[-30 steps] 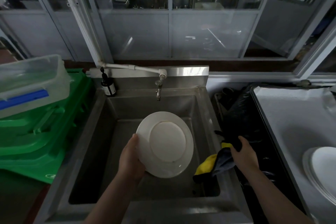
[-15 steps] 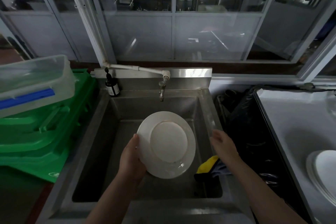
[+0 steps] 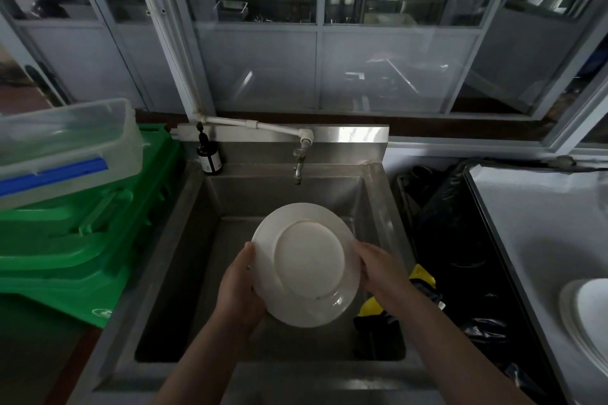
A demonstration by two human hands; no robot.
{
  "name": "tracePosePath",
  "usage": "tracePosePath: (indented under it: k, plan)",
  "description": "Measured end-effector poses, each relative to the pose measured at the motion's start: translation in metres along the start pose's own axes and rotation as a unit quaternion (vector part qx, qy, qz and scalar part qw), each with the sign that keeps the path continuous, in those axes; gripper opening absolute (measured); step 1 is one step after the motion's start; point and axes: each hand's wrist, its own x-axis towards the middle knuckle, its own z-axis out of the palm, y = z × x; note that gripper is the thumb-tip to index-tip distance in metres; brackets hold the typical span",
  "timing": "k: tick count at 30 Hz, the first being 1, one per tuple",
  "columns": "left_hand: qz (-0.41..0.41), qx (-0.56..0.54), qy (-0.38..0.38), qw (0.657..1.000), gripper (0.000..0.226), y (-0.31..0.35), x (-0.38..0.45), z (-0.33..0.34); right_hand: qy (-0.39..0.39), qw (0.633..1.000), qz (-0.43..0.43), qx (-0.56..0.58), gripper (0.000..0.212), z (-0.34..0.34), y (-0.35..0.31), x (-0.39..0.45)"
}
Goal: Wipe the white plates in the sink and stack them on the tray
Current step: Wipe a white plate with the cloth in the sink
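Both hands hold plate (image 3: 304, 265) over sink (image 3: 194, 227).
Left hand (image 3: 238, 286) and right hand (image 3: 378, 268) clasp opposite rims; should keep it level toward the stack (image 3: 589, 316).

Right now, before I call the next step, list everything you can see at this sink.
plate: one, white, underside up, held over the sink
sink: one, steel, centre
tap: one, metal, on a white pipe at the sink's back
bottle: one, dark, back left corner of the sink
cloth: one, yellow and dark, on the sink's right edge
stacked plates: count unclear, white, right counter
crates: count unclear, green, left of the sink
container: one, clear with blue clip, on the crates
black bag: one, between sink and counter
left hand: grips the plate's left rim
right hand: holds the plate's right rim
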Motion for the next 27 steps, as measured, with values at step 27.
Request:
tracePosePath:
  k: [27]
  plan:
    - [0.112, 0.124, 0.031, 0.985, 0.063, -0.006, 0.011, -0.007, 0.014, 0.960, -0.021, 0.280, 0.043, 0.021, -0.016, -0.022]
